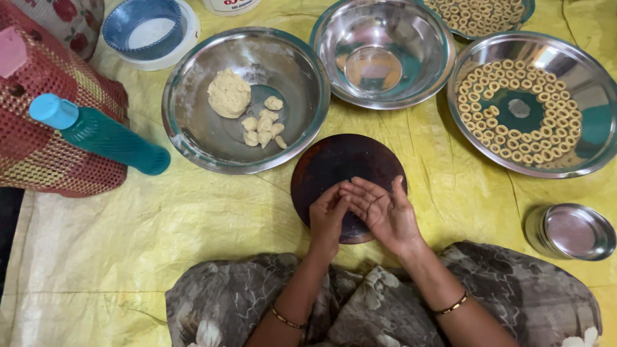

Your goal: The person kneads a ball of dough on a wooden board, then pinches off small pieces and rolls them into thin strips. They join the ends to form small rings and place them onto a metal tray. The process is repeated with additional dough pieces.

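Observation:
My left hand (326,217) and my right hand (380,211) meet over the near edge of a dark round wooden board (340,160). The right palm faces up and flat; the left fingers press onto it. Whatever lies between them is hidden. Left of the board a steel bowl (193,128) holds a big lump of dough (229,94) and several small dough pieces (263,127). At the right a steel plate (591,83) carries several small dough rings (514,115) laid in circles.
An empty steel bowl (384,51) sits behind the board, another plate of rings (479,16) behind that. A teal bottle (99,133) lies on a red mesh bag (45,122) at left. A small steel container (571,231) stands at right. Yellow sheet (160,218) covers the floor.

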